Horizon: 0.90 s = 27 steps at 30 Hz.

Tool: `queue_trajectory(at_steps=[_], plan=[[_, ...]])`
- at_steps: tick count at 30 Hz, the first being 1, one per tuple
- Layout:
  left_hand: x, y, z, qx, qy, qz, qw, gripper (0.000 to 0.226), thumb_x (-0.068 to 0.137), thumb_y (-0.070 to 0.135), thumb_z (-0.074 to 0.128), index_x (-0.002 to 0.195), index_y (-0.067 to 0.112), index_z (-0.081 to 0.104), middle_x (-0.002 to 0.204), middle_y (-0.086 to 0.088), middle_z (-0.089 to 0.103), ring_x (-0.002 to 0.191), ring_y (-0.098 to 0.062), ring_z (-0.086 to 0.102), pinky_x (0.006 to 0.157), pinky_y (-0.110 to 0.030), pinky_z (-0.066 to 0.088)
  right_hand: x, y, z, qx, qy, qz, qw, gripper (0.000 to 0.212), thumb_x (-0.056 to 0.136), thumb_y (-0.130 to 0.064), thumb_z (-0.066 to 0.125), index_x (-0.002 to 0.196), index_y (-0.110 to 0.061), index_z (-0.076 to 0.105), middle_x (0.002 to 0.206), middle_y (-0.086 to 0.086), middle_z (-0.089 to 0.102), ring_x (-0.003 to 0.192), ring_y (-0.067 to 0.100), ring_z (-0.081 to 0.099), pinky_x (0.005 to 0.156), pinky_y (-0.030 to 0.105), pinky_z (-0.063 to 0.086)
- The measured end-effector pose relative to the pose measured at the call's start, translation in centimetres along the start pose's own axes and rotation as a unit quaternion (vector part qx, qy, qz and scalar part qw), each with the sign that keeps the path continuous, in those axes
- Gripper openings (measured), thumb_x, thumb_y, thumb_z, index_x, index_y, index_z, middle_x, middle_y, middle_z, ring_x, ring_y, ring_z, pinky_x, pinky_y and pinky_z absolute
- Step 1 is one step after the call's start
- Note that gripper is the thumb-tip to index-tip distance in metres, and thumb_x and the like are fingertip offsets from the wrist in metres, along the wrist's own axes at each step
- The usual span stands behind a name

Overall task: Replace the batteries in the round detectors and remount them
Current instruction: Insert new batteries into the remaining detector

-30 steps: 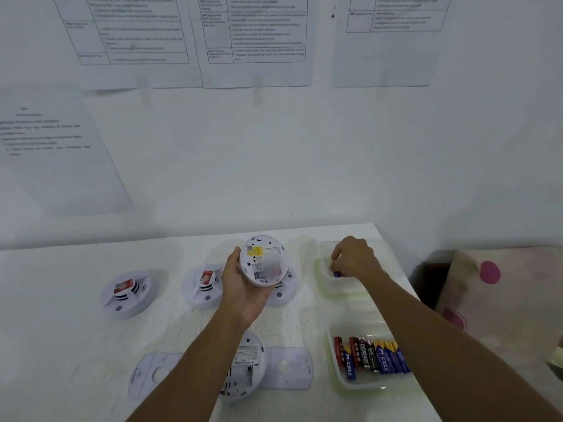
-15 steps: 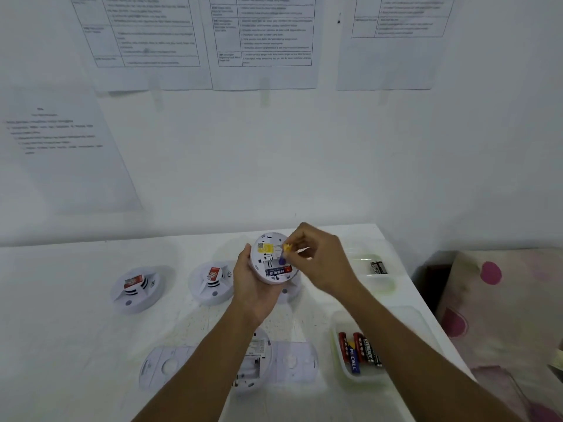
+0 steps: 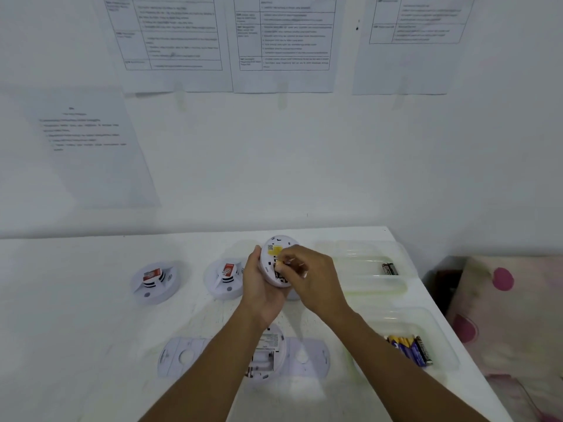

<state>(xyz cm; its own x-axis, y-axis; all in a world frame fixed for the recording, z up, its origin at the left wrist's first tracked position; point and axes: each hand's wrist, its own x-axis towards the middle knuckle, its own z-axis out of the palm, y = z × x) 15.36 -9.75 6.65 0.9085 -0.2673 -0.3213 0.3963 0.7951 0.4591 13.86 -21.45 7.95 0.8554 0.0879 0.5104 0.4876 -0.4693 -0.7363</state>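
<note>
My left hand (image 3: 262, 287) grips a round white detector (image 3: 275, 254) upright above the table, its back with a yellow label facing me. My right hand (image 3: 310, 278) is curled against the detector's open battery bay, and its fingertips pinch a small battery (image 3: 279, 264) there; most of the battery is hidden. Two more detectors (image 3: 155, 281) (image 3: 225, 277) with red labels sit on the table to the left. Another detector (image 3: 269, 350) lies back-up under my forearms, its battery bay open.
Flat white mounting plates (image 3: 182, 356) (image 3: 309, 356) lie either side of the near detector. A clear tray (image 3: 365, 287) at the back right holds two dark batteries (image 3: 389, 268). A nearer tray (image 3: 438, 330) holds several batteries (image 3: 411, 350). A pink-dotted cushion (image 3: 502, 300) lies past the table's right edge.
My right hand left the back tray with a battery, carried it left and now has it pressed at the detector's bay. My left hand kept the detector raised.
</note>
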Motion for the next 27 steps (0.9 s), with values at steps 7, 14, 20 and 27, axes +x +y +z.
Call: queue_trajectory(at_steps=[7, 14, 20, 27], plan=[[0.2, 0.0, -0.4, 0.006, -0.002, 0.007, 1.0, 0.061, 0.099, 0.049, 0.039, 0.138, 0.005, 0.053, 0.113, -0.015, 0.066, 0.106, -0.028, 0.063, 0.08, -0.033, 0.059, 0.7, 0.1, 0.1, 0.038, -0.011, 0.066, 0.997, 0.008, 0.075, -0.015, 0.081, 0.083, -0.014, 0.079, 0.087, -0.005, 0.066, 0.084, 0.005, 0.064, 0.074, 0.016, 0.052], [0.1, -0.3, -0.3, 0.05, -0.004, 0.029, 0.998, 0.058, 0.1, 0.047, 0.037, 0.133, 0.005, 0.058, 0.111, -0.014, 0.07, 0.101, -0.026, 0.067, 0.087, -0.036, 0.052, 0.5, -0.1, 0.1, 0.0, 0.001, 0.071, 0.997, 0.008, 0.073, -0.014, 0.081, 0.074, -0.014, 0.073, 0.078, -0.003, 0.068, 0.07, 0.007, 0.063, 0.066, 0.02, 0.052], [0.3, -0.1, -0.3, 0.06, -0.029, 0.044, 0.997, 0.056, 0.1, 0.046, 0.036, 0.132, 0.006, 0.059, 0.12, -0.018, 0.065, 0.107, -0.029, 0.063, 0.091, -0.041, 0.048, 1.0, -0.3, -0.4, -0.007, 0.009, 0.106, 0.994, 0.027, 0.066, -0.021, 0.087, 0.079, -0.017, 0.063, 0.08, -0.006, 0.058, 0.071, 0.003, 0.055, 0.06, 0.017, 0.047], [0.1, -0.2, -0.9, 0.031, -0.038, 0.034, 0.998, 0.054, 0.099, 0.046, 0.037, 0.124, 0.007, 0.066, 0.128, -0.022, 0.062, 0.117, -0.038, 0.056, 0.113, -0.053, 0.029, 1.2, 0.0, -2.3, 0.021, -0.027, 0.127, 0.991, 0.038, 0.063, -0.02, 0.089, 0.079, -0.015, 0.055, 0.07, -0.004, 0.046, 0.056, -0.003, 0.045, 0.046, 0.009, 0.035]])
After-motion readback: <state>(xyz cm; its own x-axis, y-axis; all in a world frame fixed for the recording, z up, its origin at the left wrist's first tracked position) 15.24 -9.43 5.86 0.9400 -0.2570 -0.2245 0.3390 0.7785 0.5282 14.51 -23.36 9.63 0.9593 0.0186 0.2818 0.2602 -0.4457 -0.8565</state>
